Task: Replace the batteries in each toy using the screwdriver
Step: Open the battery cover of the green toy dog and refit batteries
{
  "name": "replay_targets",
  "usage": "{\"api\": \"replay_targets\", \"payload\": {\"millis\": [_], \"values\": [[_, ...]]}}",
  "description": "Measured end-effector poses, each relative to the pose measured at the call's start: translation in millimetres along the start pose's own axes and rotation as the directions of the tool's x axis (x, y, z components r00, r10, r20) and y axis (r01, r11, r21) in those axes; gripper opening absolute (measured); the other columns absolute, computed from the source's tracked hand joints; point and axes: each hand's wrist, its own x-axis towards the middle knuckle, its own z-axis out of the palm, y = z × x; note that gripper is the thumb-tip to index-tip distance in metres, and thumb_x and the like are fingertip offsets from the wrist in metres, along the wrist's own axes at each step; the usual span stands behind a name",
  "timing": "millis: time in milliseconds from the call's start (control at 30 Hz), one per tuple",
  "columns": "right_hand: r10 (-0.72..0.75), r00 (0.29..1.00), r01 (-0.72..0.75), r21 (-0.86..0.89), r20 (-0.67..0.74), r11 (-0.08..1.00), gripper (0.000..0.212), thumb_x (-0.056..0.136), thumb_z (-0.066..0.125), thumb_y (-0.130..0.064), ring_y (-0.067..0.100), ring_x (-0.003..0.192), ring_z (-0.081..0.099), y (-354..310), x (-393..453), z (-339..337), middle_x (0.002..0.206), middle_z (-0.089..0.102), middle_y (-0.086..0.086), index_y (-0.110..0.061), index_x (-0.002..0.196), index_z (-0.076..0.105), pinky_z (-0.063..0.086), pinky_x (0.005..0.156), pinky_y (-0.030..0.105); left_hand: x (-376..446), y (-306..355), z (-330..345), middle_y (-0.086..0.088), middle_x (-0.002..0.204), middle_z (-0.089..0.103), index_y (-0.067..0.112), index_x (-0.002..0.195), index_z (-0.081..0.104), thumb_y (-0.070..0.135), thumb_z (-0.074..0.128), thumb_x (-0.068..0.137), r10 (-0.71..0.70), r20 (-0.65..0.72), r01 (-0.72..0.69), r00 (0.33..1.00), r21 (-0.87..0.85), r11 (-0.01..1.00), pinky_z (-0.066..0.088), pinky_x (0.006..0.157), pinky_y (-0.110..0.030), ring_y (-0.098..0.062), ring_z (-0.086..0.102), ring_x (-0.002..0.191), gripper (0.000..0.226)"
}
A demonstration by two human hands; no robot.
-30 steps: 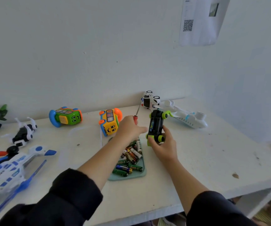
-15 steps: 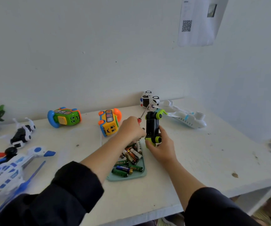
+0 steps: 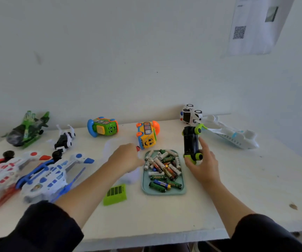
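The black and green toy car [image 3: 191, 142] is held by the right hand [image 3: 202, 165], stood on end just right of the tray [image 3: 182, 190], its underside turned toward the camera; the thumb is curled under its lower green wheel and the fingers are wrapped round its right side. The batteries [image 3: 163, 167] are heaped in that teal tray, which is set between the two hands. The left hand [image 3: 126, 158] is seen from behind, just left of the tray, with its fingers curled; a small red tip [image 3: 138, 148] shows at its far side, but it cannot be told from this view whether the screwdriver is gripped there. A green battery cover [image 3: 115, 194] is laid on the table [image 3: 237, 206] near the left forearm, toward the camera from the left hand. Beyond the left hand a yellow bus toy [image 3: 147, 135] and a green bus toy [image 3: 103, 126] are placed, and beyond the right hand a white airplane [image 3: 232, 136] and a white police car [image 3: 190, 114]. Far left of the left hand a blue and white spacecraft toy [image 3: 52, 176] is laid.
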Motion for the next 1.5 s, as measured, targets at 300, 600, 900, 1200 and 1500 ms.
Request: {"api": "replay_targets", "payload": {"millis": [300, 600, 900, 1200, 1500], "values": [[0.02, 0.999, -0.026, 0.143, 0.046, 0.989, 0.071, 0.079, 0.072, -0.022, 0.015, 0.074, 0.057, 2, 0, 1, 0.097, 0.06, -0.001, -0.021, 0.139, 0.035, 0.042, 0.07, 0.025, 1, -40, 1, -0.012, 0.123, 0.045, 0.009, 0.12, 0.046, 0.017, 0.043, 0.095, -0.152, -0.121, 0.174, 0.981, 0.195, 0.965, 0.041, 0.076, -0.033, -0.029, 0.053, 0.108, 0.027], [0.042, 0.996, -0.053, 0.151, 0.08, 0.987, 0.069, 0.082, 0.07, -0.021, 0.015, 0.083, 0.054, -4, -3, -1, 0.098, 0.054, -0.004, -0.02, 0.14, 0.033, 0.038, 0.074, 0.025, -8, 0, 32, -0.005, 0.129, 0.051, 0.007, 0.133, 0.037, 0.006, 0.04, 0.093, -0.175, 0.058, 0.141, 0.983, 0.373, 0.917, 0.042, 0.083, -0.028, -0.022, 0.052, 0.116, 0.04], [0.085, 0.994, -0.098, 0.191, 0.074, 0.977, 0.062, 0.082, 0.069, -0.021, 0.019, 0.076, 0.056, -3, 0, 0, 0.097, 0.057, 0.002, -0.019, 0.133, 0.034, 0.04, 0.069, 0.027, 0, 18, 45, -0.001, 0.111, 0.057, 0.019, 0.119, 0.058, 0.0, 0.047, 0.089, 0.584, -0.194, -0.54, 0.788, 0.238, 0.807, 0.047, 0.073, -0.034, -0.022, 0.051, 0.108, 0.037], [0.083, 0.992, -0.099, 0.178, 0.097, 0.979, 0.063, 0.083, 0.068, -0.022, 0.01, 0.073, 0.056, -4, -1, -1, 0.095, 0.056, -0.002, -0.017, 0.135, 0.033, 0.039, 0.062, 0.02, 16, 5, 65, 0.002, 0.075, 0.065, 0.018, 0.085, 0.071, -0.005, 0.075, 0.062, 0.811, -0.247, -0.743, 0.53, 0.326, 0.584, 0.052, 0.042, -0.029, -0.02, 0.063, 0.066, 0.033], [0.1, 0.991, -0.116, 0.195, 0.092, 0.974, 0.065, 0.083, 0.068, -0.022, 0.027, 0.079, 0.063, -3, 0, -1, 0.097, 0.055, -0.006, -0.02, 0.139, 0.034, 0.051, 0.072, 0.032, 16, 13, 57, 0.001, 0.087, 0.065, 0.017, 0.094, 0.068, 0.003, 0.072, 0.074, 0.758, -0.187, -0.702, 0.625, 0.29, 0.65, 0.053, 0.051, -0.033, -0.023, 0.063, 0.086, 0.025]]}}
